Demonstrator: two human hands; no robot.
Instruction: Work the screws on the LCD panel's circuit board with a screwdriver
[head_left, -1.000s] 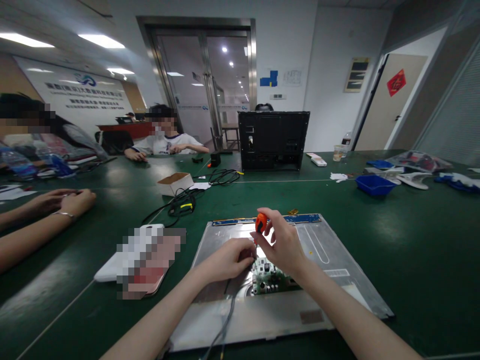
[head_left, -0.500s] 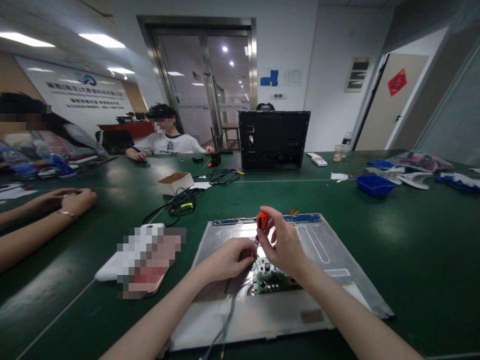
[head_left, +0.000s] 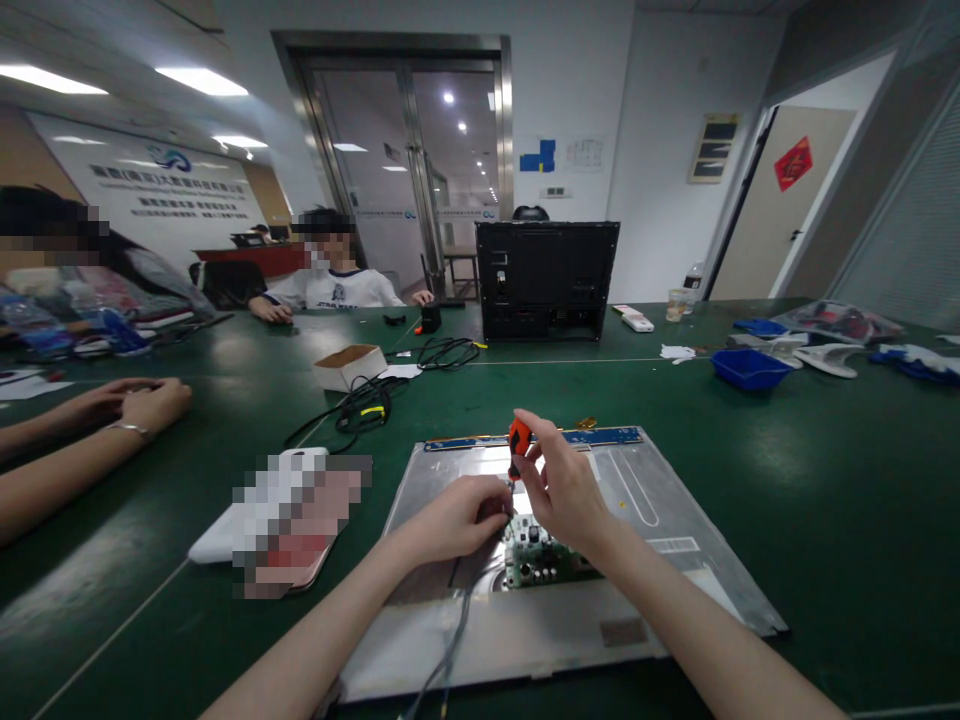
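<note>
My right hand (head_left: 566,485) grips an orange and black screwdriver (head_left: 518,443) by its handle, with the shaft pointing down. Close to the screwdriver's tip, my left hand (head_left: 469,515) has its fingers pinched together at the edge of a green circuit board (head_left: 536,560); what they hold, if anything, is hidden. The board lies on a silvery metal display panel (head_left: 645,590), which has a blue strip (head_left: 611,437) along its far edge. Grey cables (head_left: 457,640) run from near the board over the panel's front edge.
Left of the panel lie a white object (head_left: 225,525) and a pink phone-like object (head_left: 322,560), partly blurred. Beyond are black cables (head_left: 352,408), an open box (head_left: 351,367) and a black monitor housing (head_left: 547,280). A blue tray (head_left: 750,370) stands right. Another person's hands (head_left: 154,408) rest at left.
The screwdriver's handle has shifted slightly left and stands more upright, and my right fingers have turned on it. My left hand stays in nearly the same place.
</note>
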